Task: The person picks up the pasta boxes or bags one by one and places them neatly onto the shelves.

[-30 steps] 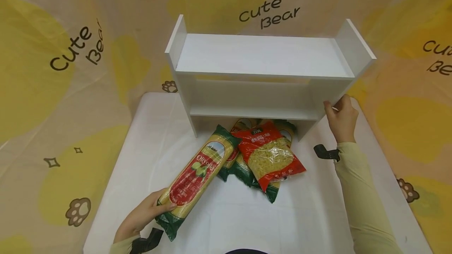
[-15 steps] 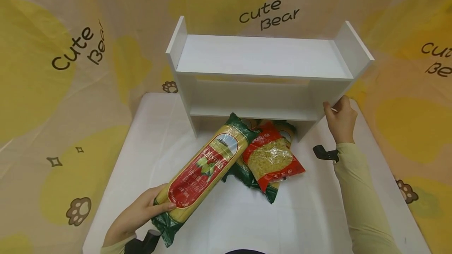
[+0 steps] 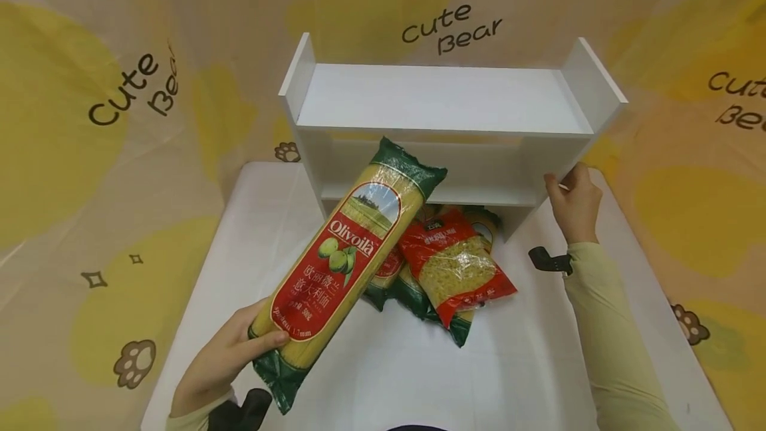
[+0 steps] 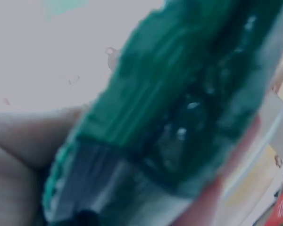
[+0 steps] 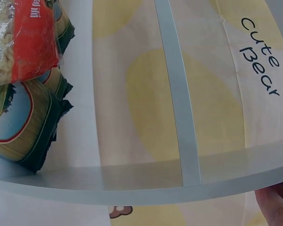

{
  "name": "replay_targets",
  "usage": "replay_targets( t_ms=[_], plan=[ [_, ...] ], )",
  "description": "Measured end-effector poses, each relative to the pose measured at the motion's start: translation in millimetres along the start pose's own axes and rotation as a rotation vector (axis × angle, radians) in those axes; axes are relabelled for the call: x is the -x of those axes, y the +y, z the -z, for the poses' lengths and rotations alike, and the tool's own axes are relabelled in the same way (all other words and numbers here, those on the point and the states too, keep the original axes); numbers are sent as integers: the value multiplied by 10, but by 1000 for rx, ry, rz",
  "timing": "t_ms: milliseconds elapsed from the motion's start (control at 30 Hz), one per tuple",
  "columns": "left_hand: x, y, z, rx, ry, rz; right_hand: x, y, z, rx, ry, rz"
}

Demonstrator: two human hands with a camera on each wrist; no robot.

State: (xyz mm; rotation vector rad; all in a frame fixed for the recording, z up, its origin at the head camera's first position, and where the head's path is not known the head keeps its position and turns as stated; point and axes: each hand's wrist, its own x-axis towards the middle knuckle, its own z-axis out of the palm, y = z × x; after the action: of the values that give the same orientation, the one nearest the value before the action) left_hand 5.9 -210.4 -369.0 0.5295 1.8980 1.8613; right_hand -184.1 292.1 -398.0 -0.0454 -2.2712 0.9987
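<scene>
My left hand (image 3: 224, 354) grips the lower end of a long spaghetti pack (image 3: 335, 261) with a red Olivoila label and green ends. The pack is tilted, its upper end in front of the middle board of a white shelf (image 3: 443, 98). In the left wrist view the green end of the spaghetti pack (image 4: 179, 84) fills much of the picture, blurred. My right hand (image 3: 577, 205) pinches the edge of the shelf's right side panel. In the right wrist view part of the right hand (image 5: 276, 205) shows by the panel edge (image 5: 141, 193).
Below the shelf a red bag of short pasta (image 3: 457, 265) lies on top of several green-ended spaghetti packs (image 3: 461, 328). They rest on a white-covered table (image 3: 407, 378). A yellow patterned cloth (image 3: 371, 5) hangs behind the shelf.
The left hand has raised the spaghetti pack, whose upper end went up from below the shelf's middle board to in front of it. The right hand stays at the side panel.
</scene>
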Motion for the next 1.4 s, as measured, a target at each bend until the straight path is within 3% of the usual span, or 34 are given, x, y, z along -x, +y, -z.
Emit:
replay_targets(
  t_ms=[233, 733, 1033, 1400],
  plan=[
    [-148, 117, -11, -23, 121, -40, 8, -4, -27, -26, 5, 7],
    [-657, 484, 74, -138, 339, 88, 16, -13, -6, -43, -4, -16],
    [-874, 647, 107, -114, 361, 51, 10, -29, 24, -11, -6, -31],
    [-1055, 732, 181, -77, 378, -14, -1, 10, -7, -37, -5, -27]
  ],
)
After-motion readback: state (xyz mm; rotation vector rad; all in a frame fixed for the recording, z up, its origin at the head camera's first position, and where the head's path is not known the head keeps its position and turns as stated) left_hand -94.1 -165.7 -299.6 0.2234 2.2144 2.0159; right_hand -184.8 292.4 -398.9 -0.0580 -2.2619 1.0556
